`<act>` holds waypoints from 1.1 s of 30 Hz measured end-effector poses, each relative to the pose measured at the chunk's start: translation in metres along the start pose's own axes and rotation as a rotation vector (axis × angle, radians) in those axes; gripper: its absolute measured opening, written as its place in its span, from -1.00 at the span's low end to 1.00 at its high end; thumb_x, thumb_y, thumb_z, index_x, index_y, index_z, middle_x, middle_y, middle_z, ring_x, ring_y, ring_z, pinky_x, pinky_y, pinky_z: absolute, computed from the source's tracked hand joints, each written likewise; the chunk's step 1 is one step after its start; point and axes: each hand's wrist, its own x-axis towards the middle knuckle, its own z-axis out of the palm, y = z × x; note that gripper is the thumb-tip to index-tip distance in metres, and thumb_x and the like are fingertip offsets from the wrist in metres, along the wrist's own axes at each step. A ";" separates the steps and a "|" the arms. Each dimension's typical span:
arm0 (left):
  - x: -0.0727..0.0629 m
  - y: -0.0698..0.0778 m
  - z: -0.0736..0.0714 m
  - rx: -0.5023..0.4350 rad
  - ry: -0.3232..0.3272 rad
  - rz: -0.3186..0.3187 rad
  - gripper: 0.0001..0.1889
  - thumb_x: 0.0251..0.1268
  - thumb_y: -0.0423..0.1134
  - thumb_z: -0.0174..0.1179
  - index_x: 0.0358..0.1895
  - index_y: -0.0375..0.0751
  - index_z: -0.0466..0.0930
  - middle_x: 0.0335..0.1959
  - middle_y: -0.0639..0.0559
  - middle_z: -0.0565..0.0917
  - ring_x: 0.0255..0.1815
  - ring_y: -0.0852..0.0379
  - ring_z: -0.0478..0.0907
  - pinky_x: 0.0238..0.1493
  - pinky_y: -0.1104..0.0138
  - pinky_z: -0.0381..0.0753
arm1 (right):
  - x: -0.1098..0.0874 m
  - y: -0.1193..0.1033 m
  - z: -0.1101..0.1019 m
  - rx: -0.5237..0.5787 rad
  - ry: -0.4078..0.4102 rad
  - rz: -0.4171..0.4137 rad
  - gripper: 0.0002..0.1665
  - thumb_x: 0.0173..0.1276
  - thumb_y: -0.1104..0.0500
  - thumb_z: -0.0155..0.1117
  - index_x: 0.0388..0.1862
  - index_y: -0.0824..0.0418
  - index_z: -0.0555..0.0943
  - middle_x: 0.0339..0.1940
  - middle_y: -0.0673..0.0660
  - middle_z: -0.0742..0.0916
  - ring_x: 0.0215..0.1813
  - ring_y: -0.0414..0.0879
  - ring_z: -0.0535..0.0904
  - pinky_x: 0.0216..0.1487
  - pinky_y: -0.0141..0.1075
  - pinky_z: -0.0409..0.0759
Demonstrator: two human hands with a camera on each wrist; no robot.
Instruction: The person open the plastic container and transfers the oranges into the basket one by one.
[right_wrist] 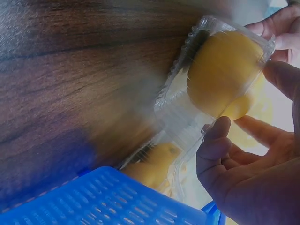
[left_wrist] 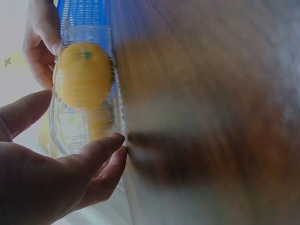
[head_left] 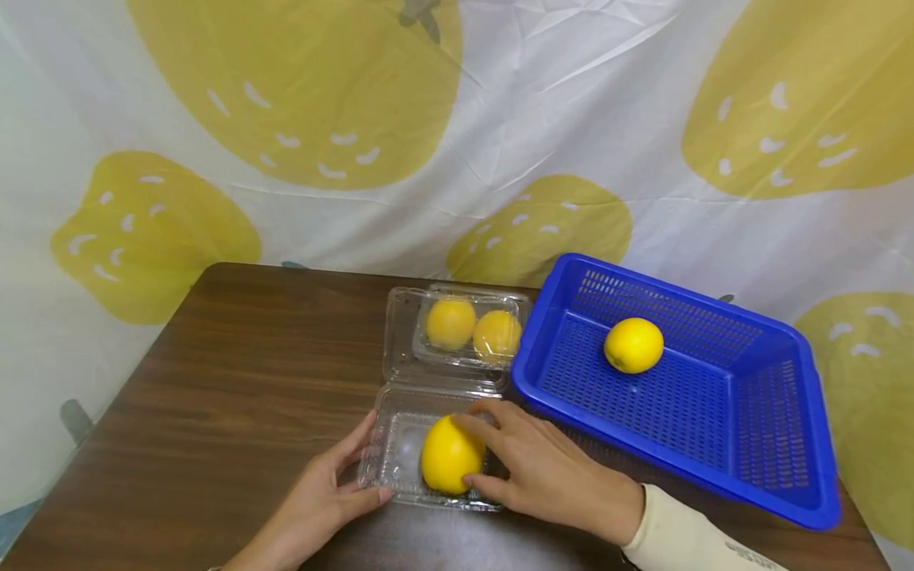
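Two fruits (head_left: 451,323) boxed at 12 o'clock; our right hand (head_left: 553,472) grips a third fruit (head_left: 444,460) in the open box (head_left: 400,424), left hand (head_left: 321,496) pinches the box side; last fruit (head_left: 633,346) remains in basket (head_left: 685,396), 2 o'clock.

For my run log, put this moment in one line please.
left grip: holds open container | right grip: holds yellow fruit inside | blue basket: one fruit | behind: two fruits under clear plastic
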 end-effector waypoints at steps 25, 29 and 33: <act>-0.001 0.002 0.002 0.025 0.029 -0.020 0.05 0.31 -0.41 0.54 0.79 -0.18 0.12 0.67 -0.48 0.29 0.62 -0.43 0.37 0.40 0.17 0.66 | 0.013 -0.019 0.030 -0.045 0.053 0.176 0.09 0.40 -0.48 0.46 0.70 0.08 0.45 0.36 0.22 0.72 0.47 0.42 0.56 0.46 0.38 0.57; -0.001 0.001 0.002 0.027 0.043 -0.024 0.04 0.30 -0.43 0.54 0.78 -0.20 0.14 0.66 -0.48 0.31 0.62 -0.40 0.37 0.41 0.15 0.65 | 0.015 -0.020 0.031 -0.070 0.079 0.170 0.09 0.33 -0.42 0.56 0.67 0.10 0.49 0.30 0.19 0.75 0.35 0.30 0.62 0.38 0.27 0.66; -0.001 0.000 0.003 0.035 0.050 -0.025 0.04 0.30 -0.44 0.54 0.78 -0.22 0.14 0.66 -0.47 0.32 0.63 -0.40 0.36 0.42 0.14 0.64 | 0.015 -0.019 0.031 -0.097 0.112 0.146 0.09 0.27 -0.40 0.60 0.63 0.10 0.53 0.22 0.14 0.77 0.16 0.06 0.60 0.22 0.05 0.74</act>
